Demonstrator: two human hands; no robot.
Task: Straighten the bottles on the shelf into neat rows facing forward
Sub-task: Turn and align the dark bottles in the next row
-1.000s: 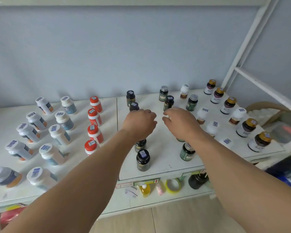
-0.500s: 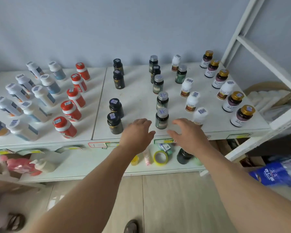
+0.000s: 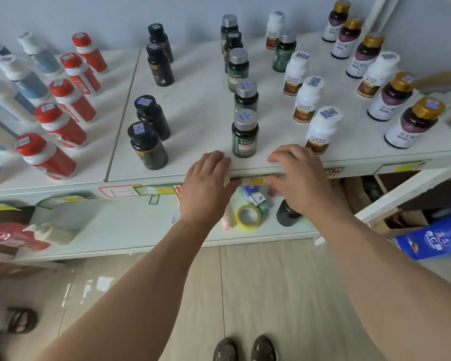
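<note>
Bottles are set out in rows on the white shelf [image 3: 198, 100], running from the front edge back to the wall; at the far left, white bottles with blue labels [image 3: 24, 79] are seen, partly blurred; just beside them a row of red bottles with white collars [image 3: 63, 123] runs back; past the seam in the shelf, four black bottles [image 3: 147, 145] are ranged in two pairs, one pair near the front and one near the wall; the left hand [image 3: 206, 188] is held over the shelf's front edge, palm down, fingers loosely spread, nothing gripped; between the two hands the front dark green bottle with a silver cap [image 3: 244, 134] stands upright, heading its row; the right hand [image 3: 301, 181] is likewise held over the edge, fingers relaxed and parted, nothing held; close behind it a row of white bottles with brown labels [image 3: 320, 131] is placed; at the far right, gold-capped bottles [image 3: 414, 123] are lined up; below, on a lower shelf, a roll of yellow tape [image 3: 248, 217] is lying.
</note>
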